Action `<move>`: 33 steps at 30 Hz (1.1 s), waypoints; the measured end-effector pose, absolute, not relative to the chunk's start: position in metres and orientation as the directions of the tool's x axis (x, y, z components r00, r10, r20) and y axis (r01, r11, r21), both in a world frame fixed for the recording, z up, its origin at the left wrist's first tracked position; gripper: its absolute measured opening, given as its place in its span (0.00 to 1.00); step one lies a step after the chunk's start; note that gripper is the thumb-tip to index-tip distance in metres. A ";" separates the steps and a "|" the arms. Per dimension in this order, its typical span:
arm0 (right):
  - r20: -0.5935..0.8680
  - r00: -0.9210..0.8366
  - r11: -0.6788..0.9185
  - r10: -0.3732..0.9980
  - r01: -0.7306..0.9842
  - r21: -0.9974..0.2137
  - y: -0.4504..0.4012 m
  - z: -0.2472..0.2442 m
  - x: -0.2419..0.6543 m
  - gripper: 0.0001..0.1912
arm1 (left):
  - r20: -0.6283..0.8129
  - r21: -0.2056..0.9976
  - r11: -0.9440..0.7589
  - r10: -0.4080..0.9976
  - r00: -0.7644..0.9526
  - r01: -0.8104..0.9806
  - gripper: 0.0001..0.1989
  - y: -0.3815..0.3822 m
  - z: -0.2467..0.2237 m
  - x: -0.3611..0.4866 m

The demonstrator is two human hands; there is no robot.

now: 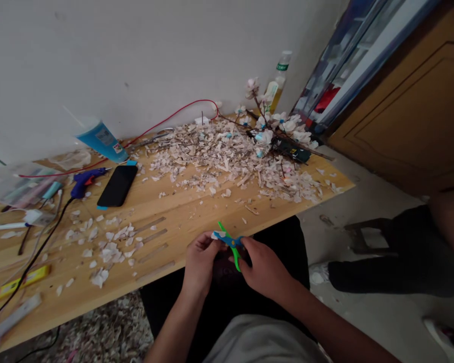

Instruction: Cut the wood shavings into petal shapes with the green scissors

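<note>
Over my lap at the table's front edge, my right hand (263, 264) grips a pair of green and blue scissors (232, 243), its blades spread apart. My left hand (202, 257) pinches a small pale piece (218, 235) that lies against the blue blade; whether it is a petal or a scrap, I cannot tell. Ahead on the wooden table (196, 212) spreads a heap of pale petal-like scraps (219, 151). To the left is a smaller scatter of white petals (111, 252). Parts of both hands' fingers are hidden.
A black phone (118, 185), a blue glue gun (86, 181) and a blue cup (104, 141) are on the left. A flowering branch (265, 123) and a bottle (277, 83) stand at the back right. A yellow box cutter (18, 284) lies front left. Another person's leg (393, 257) is at right.
</note>
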State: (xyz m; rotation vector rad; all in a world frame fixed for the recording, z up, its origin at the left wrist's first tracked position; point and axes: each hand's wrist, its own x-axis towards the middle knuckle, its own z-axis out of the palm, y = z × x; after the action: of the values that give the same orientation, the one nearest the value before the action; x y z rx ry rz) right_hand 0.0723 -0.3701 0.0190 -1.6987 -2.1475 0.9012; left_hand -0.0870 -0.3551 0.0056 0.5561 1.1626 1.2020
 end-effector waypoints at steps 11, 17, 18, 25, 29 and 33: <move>-0.196 -0.337 0.191 0.921 0.829 -0.525 -0.375 0.017 0.080 0.05 | -0.366 0.897 0.348 0.931 -0.017 -0.273 0.09 -0.366 0.005 -0.098; -0.192 -0.350 0.212 0.917 0.835 -0.508 -0.372 0.019 0.080 0.05 | -0.355 0.925 0.347 0.935 -0.020 -0.155 0.07 -0.361 0.014 -0.104; -0.196 -0.350 0.212 0.916 0.837 -0.505 -0.371 0.019 0.080 0.05 | -0.359 0.923 0.352 0.933 -0.016 -0.157 0.07 -0.360 0.014 -0.104; -0.189 -0.343 0.212 0.920 0.842 -0.496 -0.372 0.013 0.077 0.06 | -0.483 0.718 0.402 0.876 0.009 -0.568 0.11 -0.366 0.006 -0.087; -0.203 -0.345 0.223 0.916 0.861 -0.458 -0.373 0.012 0.077 0.07 | -0.459 0.768 0.379 0.888 -0.031 -0.516 0.09 -0.370 -0.001 -0.084; -0.212 -0.350 0.238 0.912 0.875 -0.423 -0.372 0.011 0.079 0.06 | -0.395 0.883 0.358 0.916 -0.070 -0.303 0.10 -0.370 0.000 -0.092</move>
State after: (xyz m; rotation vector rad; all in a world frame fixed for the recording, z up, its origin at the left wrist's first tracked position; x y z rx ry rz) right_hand 0.0794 -0.3725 0.0114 -1.7430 -2.4085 0.7372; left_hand -0.0919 -0.3699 -0.0001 0.6501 1.2457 1.1288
